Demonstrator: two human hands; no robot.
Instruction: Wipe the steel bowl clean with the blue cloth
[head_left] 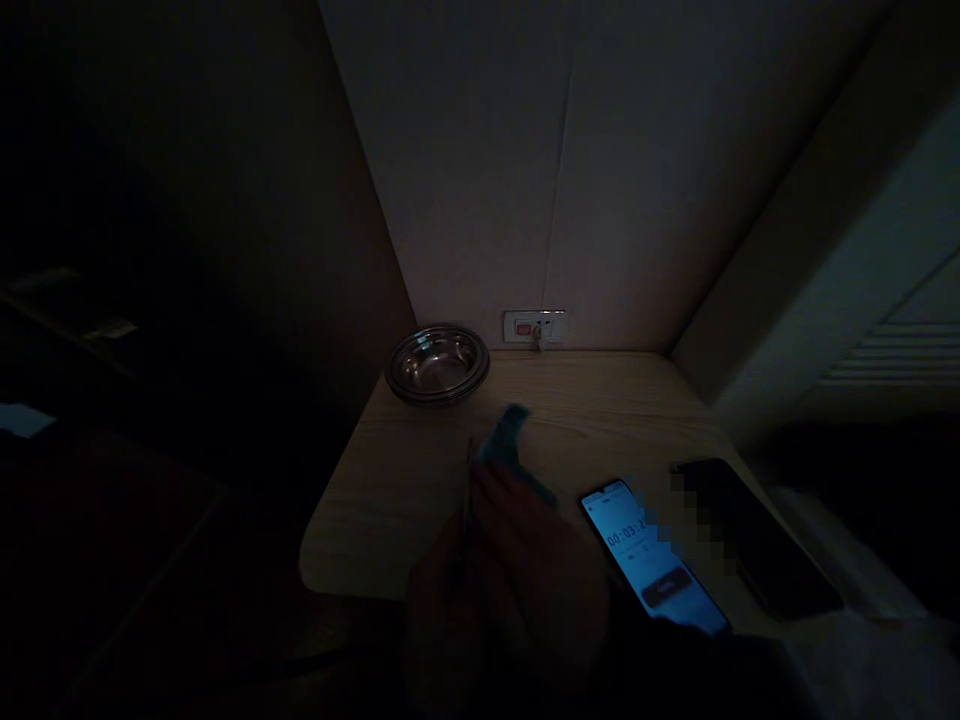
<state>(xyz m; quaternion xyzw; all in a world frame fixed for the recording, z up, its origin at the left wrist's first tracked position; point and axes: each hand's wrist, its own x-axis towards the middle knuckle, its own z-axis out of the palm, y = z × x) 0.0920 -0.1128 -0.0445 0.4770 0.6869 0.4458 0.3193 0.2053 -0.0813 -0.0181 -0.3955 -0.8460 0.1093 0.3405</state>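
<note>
Head view: the room is very dark, and the two hands are close together, over the near part of the wooden table (375,500). The right hand (541,565) is closed on a blue-green cloth (505,438), and a bit of the cloth sticks out past the fingers. A thin thing (469,490) stands on its edge between the hands. The left hand (441,605) is right by it, but it is too dark to tell how tightly that hand grips, or what the thin thing is.

My guess is that the cloth is rubbing the thin thing. To do that well, the left hand should pinch the edge firmly so it can't slip. The right hand should press the cloth flat and rub softly, all the way to the rim, then do the other side too. The loose cloth end could be tucked in so it doesn't drag.

The shiny metal bowls (437,365) sit at the back, apart from the hands. The lit phone (649,560) lies near the right hand, so elbows should go gently there.
</note>
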